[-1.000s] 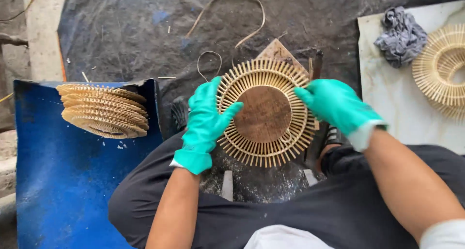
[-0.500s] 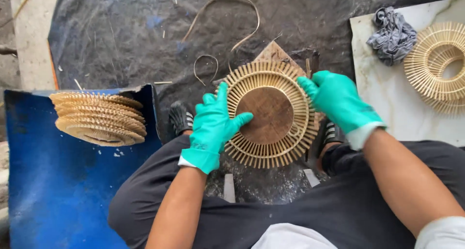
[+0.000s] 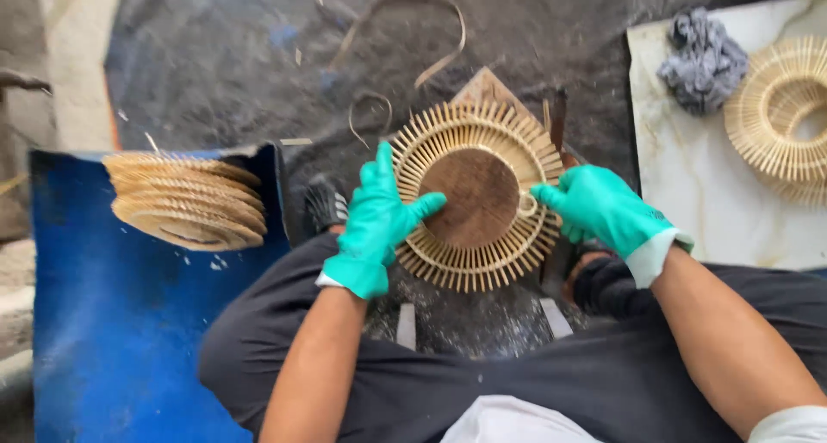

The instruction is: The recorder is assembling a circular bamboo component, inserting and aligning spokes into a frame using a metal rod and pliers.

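Seen from above, the person's left hand (image 3: 375, 223), in a green glove, lies spread on the left rim of a round bamboo-stick frame (image 3: 476, 195), thumb stretched onto its brown centre disc, while the gloved right hand (image 3: 603, 209) is curled on the right rim, fingers closed around the sticks there; the frame rests between the knees on a wooden block (image 3: 491, 88). To the left, a stack of finished bamboo rings (image 3: 185, 200) sits on a blue sheet (image 3: 112, 322). Farther off, loose curled bamboo strips (image 3: 413, 25) lie on dark tarpaulin (image 3: 215, 55), and at the right a pale marble-patterned board (image 3: 689, 185) carries a crumpled grey rag (image 3: 702, 57) and another bamboo ring (image 3: 788, 116).
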